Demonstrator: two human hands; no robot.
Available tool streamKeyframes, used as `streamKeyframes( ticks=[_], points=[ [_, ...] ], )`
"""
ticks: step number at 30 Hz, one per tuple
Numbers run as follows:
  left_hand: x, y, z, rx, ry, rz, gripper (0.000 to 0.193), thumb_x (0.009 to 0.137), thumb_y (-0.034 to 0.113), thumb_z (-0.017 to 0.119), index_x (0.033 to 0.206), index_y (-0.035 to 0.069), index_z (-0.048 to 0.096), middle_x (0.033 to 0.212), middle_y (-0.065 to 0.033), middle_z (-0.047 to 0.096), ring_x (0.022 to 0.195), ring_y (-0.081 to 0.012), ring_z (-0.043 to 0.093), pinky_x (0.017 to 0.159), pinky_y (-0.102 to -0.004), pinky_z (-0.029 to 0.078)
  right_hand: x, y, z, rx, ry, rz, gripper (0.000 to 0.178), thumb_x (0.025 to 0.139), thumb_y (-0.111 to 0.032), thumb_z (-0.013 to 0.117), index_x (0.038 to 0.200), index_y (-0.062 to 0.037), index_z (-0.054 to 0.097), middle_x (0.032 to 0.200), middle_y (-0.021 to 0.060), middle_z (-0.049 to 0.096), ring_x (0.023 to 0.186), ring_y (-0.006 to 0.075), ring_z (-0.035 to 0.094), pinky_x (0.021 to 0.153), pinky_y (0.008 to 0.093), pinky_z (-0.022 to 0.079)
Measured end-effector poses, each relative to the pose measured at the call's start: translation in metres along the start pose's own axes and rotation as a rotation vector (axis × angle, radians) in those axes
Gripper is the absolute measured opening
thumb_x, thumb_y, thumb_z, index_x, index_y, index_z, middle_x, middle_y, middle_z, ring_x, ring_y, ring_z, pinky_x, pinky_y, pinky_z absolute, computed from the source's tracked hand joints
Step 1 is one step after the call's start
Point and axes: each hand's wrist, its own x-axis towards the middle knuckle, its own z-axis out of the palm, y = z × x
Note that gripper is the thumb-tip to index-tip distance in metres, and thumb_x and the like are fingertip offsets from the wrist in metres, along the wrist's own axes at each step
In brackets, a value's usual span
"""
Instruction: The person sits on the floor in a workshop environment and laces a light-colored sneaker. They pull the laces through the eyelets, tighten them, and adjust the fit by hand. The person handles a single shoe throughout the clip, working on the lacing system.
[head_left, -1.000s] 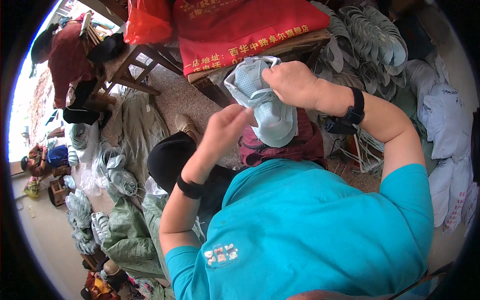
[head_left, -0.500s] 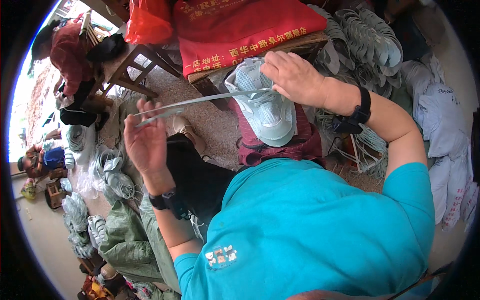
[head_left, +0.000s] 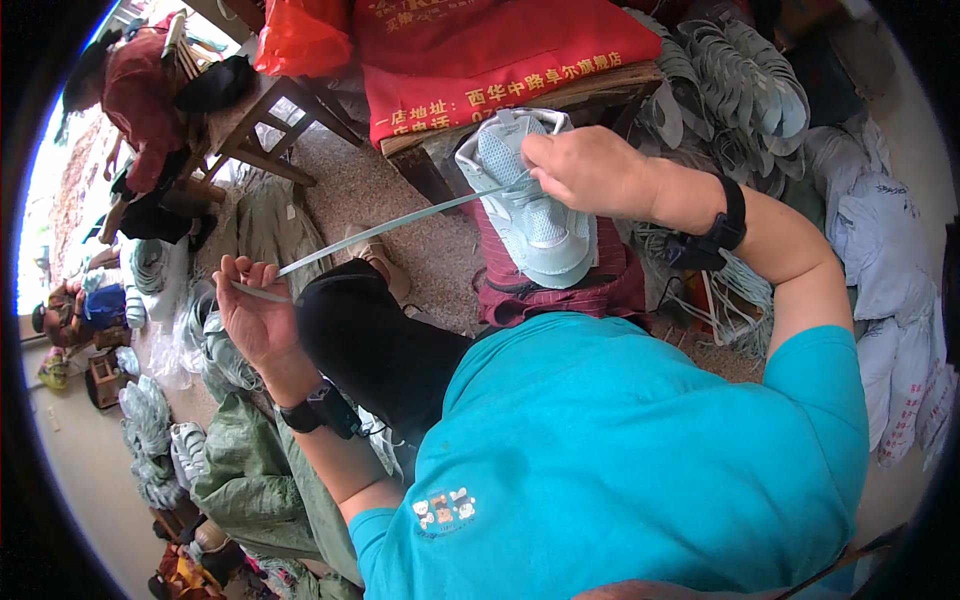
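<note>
Head view, looking down over a turquoise T-shirt. Right hand rests on top of a pale mint-green sneaker, fingers curled closed on the shoe's upper at the lacing area, where one end of a flat pale shoelace meets the shoe. The sneaker sits on a dark red striped cloth over the lap, toe toward the person, just in front of a wooden bench draped with a red banner. The lace runs taut, down and to the left, from the shoe to the left hand. Left hand held out well apart from the shoe, palm up, fingers bent in and pinching the lace's far end; a short tail sticks out past the fingers. Both wrists carry black bands. Dark trouser knee lies between the two hands. Stacks of pale shoe soles at upper right; bundles of similar pale pieces on the floor at left. Another person in a red top sits at upper left beside a wooden stool.
</note>
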Motion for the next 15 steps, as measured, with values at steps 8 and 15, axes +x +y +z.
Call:
streamKeyframes(
  ticks=[8, 15],
  points=[
    [0.018, 0.01, -0.029, 0.086, 0.087, 0.063, 0.025, 0.099, 0.023, 0.051, 0.099, 0.002, 0.063, 0.076, -0.0021, 0.053, 0.064, -0.0124, 0.041, 0.058, -0.0279, 0.034, -0.056, 0.073, 0.0, 0.399, -0.325, 0.699, 0.02, 0.088, -0.016, 0.057, 0.103, -0.0029, 0.059, 0.092, 0.0148, 0.064, 0.083, 0.0372, 0.062, 0.072, 0.0434, 0.05],
    [0.031, -0.01, -0.001, 0.421, 0.136, 0.291, 0.031, 0.099, 0.029, 0.048, 0.11, 0.004, 0.064, 0.078, -0.0014, 0.06, 0.064, -0.0082, 0.043, 0.06, -0.0226, 0.036, -0.023, 0.039, -0.024, 0.035, 0.176, -0.097, 0.034, 0.08, -0.007, 0.067, 0.113, -0.0053, 0.056, 0.119, 0.0095, 0.056, 0.103, 0.0321, 0.059, 0.086, 0.0392, 0.05]
  ],
)
